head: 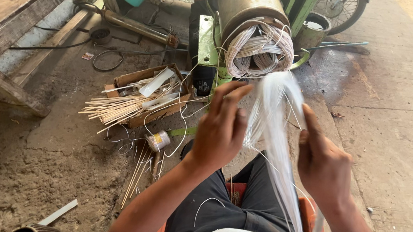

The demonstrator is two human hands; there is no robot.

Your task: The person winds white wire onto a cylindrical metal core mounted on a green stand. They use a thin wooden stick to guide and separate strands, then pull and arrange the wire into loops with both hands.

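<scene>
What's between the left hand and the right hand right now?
In the head view, a bundle of thin white wire hangs between the left hand and the right hand, trailing down over the lap.

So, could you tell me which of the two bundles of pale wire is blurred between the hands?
The loose white wire bundle hanging between both hands; the other coil of pale wire sits sharp inside the metal cylinder.
</scene>
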